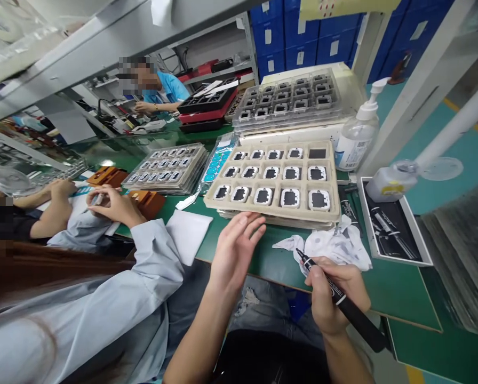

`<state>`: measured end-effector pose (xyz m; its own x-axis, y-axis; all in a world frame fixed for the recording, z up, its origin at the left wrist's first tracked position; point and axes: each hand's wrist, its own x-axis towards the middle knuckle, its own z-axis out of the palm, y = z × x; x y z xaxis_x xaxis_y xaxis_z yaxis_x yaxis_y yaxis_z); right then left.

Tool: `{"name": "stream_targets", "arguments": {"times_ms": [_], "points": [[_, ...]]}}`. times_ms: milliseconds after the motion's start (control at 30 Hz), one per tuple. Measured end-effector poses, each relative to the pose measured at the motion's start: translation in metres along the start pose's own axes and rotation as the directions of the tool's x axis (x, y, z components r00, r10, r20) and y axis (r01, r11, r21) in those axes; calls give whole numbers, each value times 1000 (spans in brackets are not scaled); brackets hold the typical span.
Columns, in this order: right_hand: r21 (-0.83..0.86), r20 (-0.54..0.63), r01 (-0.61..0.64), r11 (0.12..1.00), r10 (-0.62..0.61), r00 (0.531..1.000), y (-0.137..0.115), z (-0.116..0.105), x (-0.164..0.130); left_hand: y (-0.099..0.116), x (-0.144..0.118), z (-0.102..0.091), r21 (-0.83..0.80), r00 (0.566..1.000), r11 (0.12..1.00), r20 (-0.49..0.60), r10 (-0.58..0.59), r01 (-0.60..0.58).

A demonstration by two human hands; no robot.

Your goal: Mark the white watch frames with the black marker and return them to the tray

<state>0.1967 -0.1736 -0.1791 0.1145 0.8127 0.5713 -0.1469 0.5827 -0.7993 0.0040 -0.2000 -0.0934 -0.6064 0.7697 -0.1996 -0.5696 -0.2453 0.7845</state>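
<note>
Gripping a black marker pen low in the frame right of centre, the right hand has its fingers curled shut round the barrel, tip angled up-left toward a crumpled white cloth on the green table. The left hand hovers open at lower centre, fingers spread, holding nothing, just short of the beige tray. Fourteen of that tray's pockets hold white-framed parts; the upper-right pocket looks filled only with a dark square. Whether any part bears a pen mark is too small to tell. Farther up, a clear tray holds more parts, blurred by plastic. At left, another person's sleeve hides the table edge.
</note>
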Motion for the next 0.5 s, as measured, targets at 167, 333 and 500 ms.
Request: {"name": "stream_targets", "arguments": {"times_ms": [167, 333, 500], "points": [[-48, 21, 49, 998, -48, 999, -7, 4, 6, 11, 34, 29, -15, 996, 995, -1, 94, -94], [-90, 65, 62, 994, -56, 996, -15, 6, 13, 10, 31, 47, -13, 965, 968, -82, 249, -251], [-120, 65, 65, 991, -57, 996, -18, 6, 13, 37, 30, 34, 220, 891, 864, 102, 442, -453]]}}
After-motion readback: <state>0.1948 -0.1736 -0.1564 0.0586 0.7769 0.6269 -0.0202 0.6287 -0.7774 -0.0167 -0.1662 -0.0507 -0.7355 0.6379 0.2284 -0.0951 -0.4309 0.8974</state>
